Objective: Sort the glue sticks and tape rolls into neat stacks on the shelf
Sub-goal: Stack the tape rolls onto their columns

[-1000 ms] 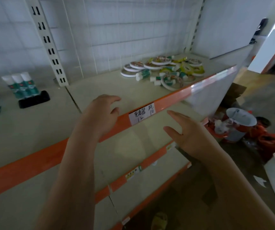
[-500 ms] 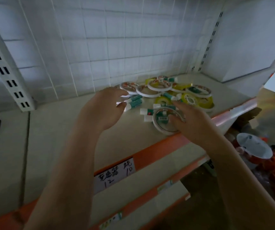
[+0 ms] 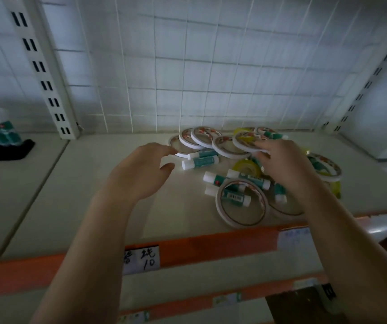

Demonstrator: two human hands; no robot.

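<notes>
Presumably to begin a stack, a white tape roll (image 3: 249, 142) at one o'clock is pinched by the right hand (image 3: 281, 162); the left hand (image 3: 138, 170) is held slack, ungrasping.

On the orange front edge of the shelf (image 3: 211, 247) you have a white handwritten price tag (image 3: 141, 260); you can read a Chinese character, 线, with "10" under it, and your left forearm hides the tag's left part. A second pale tag (image 3: 294, 238) further right is too blurred to read, as is the print on the glue sticks (image 3: 200, 162) and tape rolls (image 3: 242, 203).
</notes>
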